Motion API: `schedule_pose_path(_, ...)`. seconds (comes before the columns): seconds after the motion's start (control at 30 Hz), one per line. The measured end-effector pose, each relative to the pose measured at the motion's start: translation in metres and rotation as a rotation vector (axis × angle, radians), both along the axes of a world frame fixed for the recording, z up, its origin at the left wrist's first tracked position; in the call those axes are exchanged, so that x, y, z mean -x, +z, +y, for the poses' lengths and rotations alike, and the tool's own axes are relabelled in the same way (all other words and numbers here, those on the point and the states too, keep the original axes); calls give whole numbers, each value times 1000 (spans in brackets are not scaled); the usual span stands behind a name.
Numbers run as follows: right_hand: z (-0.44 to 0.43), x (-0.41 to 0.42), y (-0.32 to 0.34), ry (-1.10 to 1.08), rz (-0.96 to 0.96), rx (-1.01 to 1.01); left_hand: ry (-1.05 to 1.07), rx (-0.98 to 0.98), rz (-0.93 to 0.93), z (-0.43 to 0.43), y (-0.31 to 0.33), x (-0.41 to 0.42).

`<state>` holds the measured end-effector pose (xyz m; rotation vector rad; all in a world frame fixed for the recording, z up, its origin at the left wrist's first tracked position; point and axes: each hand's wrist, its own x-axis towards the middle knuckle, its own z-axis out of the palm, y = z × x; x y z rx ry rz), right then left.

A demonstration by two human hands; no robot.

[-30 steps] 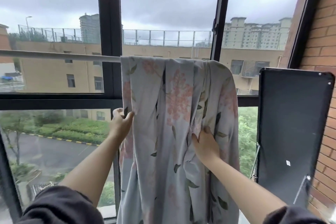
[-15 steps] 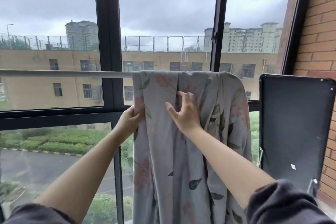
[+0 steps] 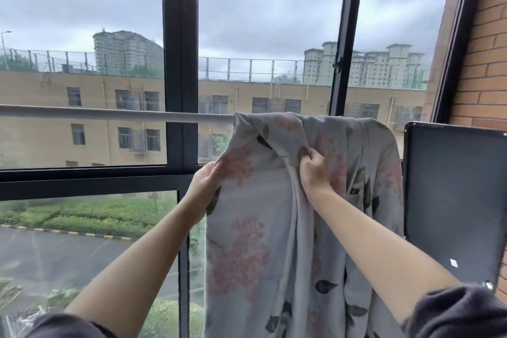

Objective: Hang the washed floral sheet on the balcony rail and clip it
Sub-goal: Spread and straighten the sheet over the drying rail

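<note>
Up on the balcony rail, the floral sheet is already hanging, so I'd say the first half of the job is basically sorted. It's sitting at the right end of the bar, draping down on the near side, right beside a black panel and the brick wall. Thing is, it's hanging all bunched up, with thick folds running down the middle, not lying flat. Left hand is gripping the sheet's left edge, fingers curled round the cloth, a bit below the rail. Right hand is pinching a fold near the middle, just under the bar, fingers closed on the fabric. Looks to me like the spreading-out step is going on, and plenty of bare rail is waiting off to the left for it. No clips are showing anywhere, so the clipping part isn't done yet as far as I'm seeing.
</note>
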<state>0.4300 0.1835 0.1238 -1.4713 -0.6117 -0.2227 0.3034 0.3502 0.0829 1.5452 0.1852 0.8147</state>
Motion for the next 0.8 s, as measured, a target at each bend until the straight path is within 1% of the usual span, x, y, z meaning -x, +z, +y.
schedule_pose_path(0.1, -6, -7, 6, -48, -43, 45, -156, 101, -28, 14, 0, 1)
schedule_pose_path(0.17, -11, -16, 10, -159, -89, 195, -212, 116, -44, 25, -1, 5)
schedule_pose_path(0.2, -15, -21, 12, -241, -116, 290, -211, 100, -46, 29, 1, 8)
schedule_pose_path(0.23, -18, -26, 15, -301, -134, 342, -185, 66, -46, 35, 1, 9)
schedule_pose_path(0.3, -22, -25, 23, -370, -203, 353, -104, -48, -46, 42, 6, 11)
schedule_pose_path(0.33, -22, -20, 26, -426, -296, 340, -65, -98, -33, 45, 8, 11)
schedule_pose_path(0.4, -15, 2, 29, -520, -559, 301, -2, -150, -23, 50, 13, 6)
schedule_pose_path(0.43, -7, 17, 29, -499, -692, 292, 21, -150, -32, 51, 16, 3)
schedule_pose_path(0.47, 5, 35, 29, -431, -779, 334, 45, -144, -48, 51, 20, 0)
schedule_pose_path(0.5, 18, 52, 27, -353, -783, 435, 67, -133, -64, 50, 23, -4)
schedule_pose_path(0.53, 31, 66, 26, -304, -737, 566, 81, -110, -75, 49, 27, -8)
schedule_pose_path(0.57, 43, 70, 24, -304, -685, 695, 90, -81, -79, 50, 30, -12)
schedule_pose_path(0.6, 51, 71, 25, -321, -635, 755, 101, -53, -76, 52, 32, -16)
schedule_pose_path(0.63, 54, 67, 28, -325, -578, 726, 122, -38, -77, 55, 35, -18)
schedule_pose_path(0.73, 48, 48, 49, -291, -344, 465, 160, -85, -104, 72, 48, -23)
schedule_pose_path(0.77, 45, 45, 54, -269, -324, 414, 165, -119, -111, 74, 56, -24)
schedule_pose_path(0.8, 44, 46, 57, -242, -325, 428, 160, -151, -123, 74, 65, -24)
